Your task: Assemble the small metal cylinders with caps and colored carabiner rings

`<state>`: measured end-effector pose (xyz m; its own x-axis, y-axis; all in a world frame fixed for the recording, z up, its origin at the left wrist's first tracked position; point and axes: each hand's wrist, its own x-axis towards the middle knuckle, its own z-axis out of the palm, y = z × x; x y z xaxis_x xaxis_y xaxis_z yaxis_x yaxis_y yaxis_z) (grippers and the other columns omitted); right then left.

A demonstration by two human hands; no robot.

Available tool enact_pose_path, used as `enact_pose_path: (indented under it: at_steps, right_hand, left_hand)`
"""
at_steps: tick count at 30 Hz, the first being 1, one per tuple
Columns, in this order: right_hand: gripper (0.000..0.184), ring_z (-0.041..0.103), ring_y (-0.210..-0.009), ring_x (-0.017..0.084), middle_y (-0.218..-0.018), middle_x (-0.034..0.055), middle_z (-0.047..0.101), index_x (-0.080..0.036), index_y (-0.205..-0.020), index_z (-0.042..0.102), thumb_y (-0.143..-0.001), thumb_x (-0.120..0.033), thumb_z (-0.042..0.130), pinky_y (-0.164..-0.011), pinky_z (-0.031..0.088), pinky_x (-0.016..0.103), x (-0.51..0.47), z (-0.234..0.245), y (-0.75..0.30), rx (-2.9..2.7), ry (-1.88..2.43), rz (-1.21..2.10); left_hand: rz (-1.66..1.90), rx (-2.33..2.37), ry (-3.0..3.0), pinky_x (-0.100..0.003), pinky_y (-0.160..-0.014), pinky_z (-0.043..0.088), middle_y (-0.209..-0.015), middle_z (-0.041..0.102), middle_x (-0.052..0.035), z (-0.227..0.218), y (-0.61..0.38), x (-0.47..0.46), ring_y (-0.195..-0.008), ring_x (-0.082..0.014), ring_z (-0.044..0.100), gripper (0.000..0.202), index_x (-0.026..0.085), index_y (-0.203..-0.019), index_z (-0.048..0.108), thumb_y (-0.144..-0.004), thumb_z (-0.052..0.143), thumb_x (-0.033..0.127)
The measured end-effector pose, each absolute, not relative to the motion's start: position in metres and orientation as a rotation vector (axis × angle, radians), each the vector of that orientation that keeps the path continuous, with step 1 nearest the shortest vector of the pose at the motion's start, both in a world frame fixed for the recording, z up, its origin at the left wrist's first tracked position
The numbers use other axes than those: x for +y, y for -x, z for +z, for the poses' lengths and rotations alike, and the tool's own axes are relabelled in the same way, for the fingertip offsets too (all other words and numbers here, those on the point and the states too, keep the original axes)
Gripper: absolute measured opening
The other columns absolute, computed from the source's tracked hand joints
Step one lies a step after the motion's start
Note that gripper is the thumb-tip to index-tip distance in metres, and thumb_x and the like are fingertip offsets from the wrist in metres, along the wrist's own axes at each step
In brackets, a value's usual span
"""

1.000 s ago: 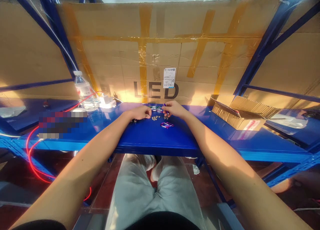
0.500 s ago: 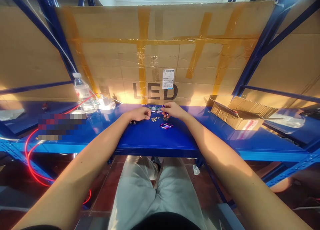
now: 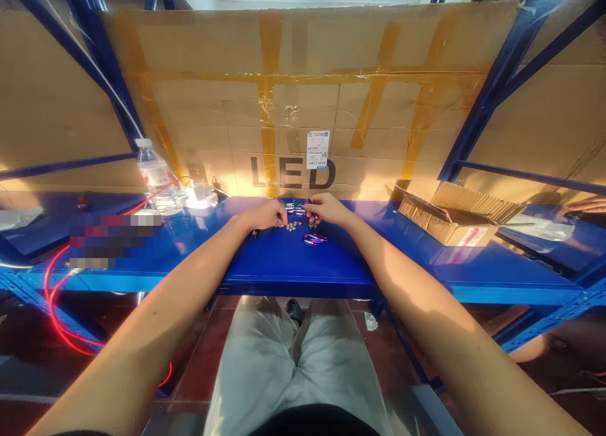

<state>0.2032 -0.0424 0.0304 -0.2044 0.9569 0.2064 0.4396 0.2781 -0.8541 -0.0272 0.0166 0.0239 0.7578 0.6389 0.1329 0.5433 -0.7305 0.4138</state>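
Observation:
My left hand (image 3: 269, 214) is closed in a pinch, its fingertips at the edge of a small heap of metal parts (image 3: 293, 226) on the blue table; what it pinches is too small to make out. My right hand (image 3: 326, 207) is closed on a narrow purple piece that looks like a carabiner (image 3: 308, 202), mostly covered by the fingers. Right below those fingers lie more small metal parts (image 3: 312, 224). Nearer to me rest shiny purple loops (image 3: 315, 239), like carabiners. Between the hands, further back, is a row of green and silver pieces (image 3: 294, 208). A small dark item (image 3: 255, 233) lies under my left wrist.
An open cardboard box (image 3: 466, 231) stands on the right of the blue table (image 3: 293, 269). On the left are a water bottle (image 3: 158, 177), a white power adapter (image 3: 201, 197) and a red cable (image 3: 53, 297). A large cardboard sheet (image 3: 213, 120) closes the back. Another person's hand (image 3: 589, 206) shows far right.
My left hand has shifted slightly right, to the small metal parts. My right hand stays nearly still with the purple piece. Another person's hand has come into view at the right edge.

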Motion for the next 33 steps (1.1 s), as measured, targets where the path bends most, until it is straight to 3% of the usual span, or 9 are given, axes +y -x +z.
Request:
enact_pose_path:
  at_steps: [10, 13, 20, 25, 33]
  right_hand:
    - [0.026, 0.06, -0.055, 0.013, -0.06, 0.0021, 0.063, -0.016, -0.066, 0.063, -0.092, -0.014, 0.068, -0.05, 0.048, 0.025, -0.034, 0.023, -0.207, -1.782, 1.201, 0.843]
    - [0.007, 0.057, -0.059, 0.013, -0.065, 0.0008, 0.066, -0.015, -0.076, 0.071, -0.08, -0.013, 0.076, -0.056, 0.048, 0.026, -0.027, 0.02, -0.21, -1.777, 1.119, 0.844]
    - [0.012, 0.062, -0.077, 0.017, -0.079, 0.0027, 0.072, -0.016, -0.076, 0.074, -0.065, -0.014, 0.076, -0.08, 0.052, 0.035, -0.015, 0.016, -0.214, -1.763, 0.995, 0.85]
    - [0.013, 0.061, -0.077, 0.017, -0.078, 0.0024, 0.072, -0.016, -0.077, 0.075, -0.064, -0.015, 0.073, -0.078, 0.051, 0.034, -0.016, 0.014, -0.214, -1.765, 1.016, 0.848]
    - [0.011, 0.058, -0.069, 0.015, -0.073, 0.0017, 0.069, -0.015, -0.083, 0.075, -0.071, -0.016, 0.074, -0.072, 0.051, 0.032, -0.023, 0.016, -0.213, -1.807, 1.058, 0.841]
  left_hand:
    - [0.478, 0.961, -2.636, -0.031, -0.082, 0.053, -0.105, 0.081, -0.006, 0.02, 0.032, 0.019, -0.092, -0.0231, 0.071, 0.03, 0.019, -0.101, 0.08, -0.076, 0.069, 0.032]
    - [0.41, 0.914, -2.618, -0.031, -0.081, 0.052, -0.101, 0.081, -0.006, 0.018, 0.03, 0.021, -0.088, -0.0229, 0.071, 0.027, 0.019, -0.096, 0.081, -0.077, 0.066, 0.032]
    - [0.439, 1.025, -2.589, -0.029, -0.068, 0.047, -0.085, 0.076, -0.0038, 0.02, 0.027, 0.013, -0.076, -0.0193, 0.066, 0.017, 0.019, -0.084, 0.075, -0.075, 0.065, 0.029]
    - [0.521, 1.068, -2.513, -0.028, -0.065, 0.047, -0.078, 0.073, -0.0026, 0.019, 0.026, 0.014, -0.072, -0.0179, 0.063, 0.009, 0.019, -0.077, 0.072, -0.071, 0.068, 0.024]
    - [0.883, 0.915, -2.323, -0.026, -0.061, 0.048, -0.073, 0.069, -0.0009, 0.018, 0.021, 0.016, -0.066, -0.0142, 0.06, 0.017, 0.017, -0.089, 0.074, -0.073, 0.069, 0.021]
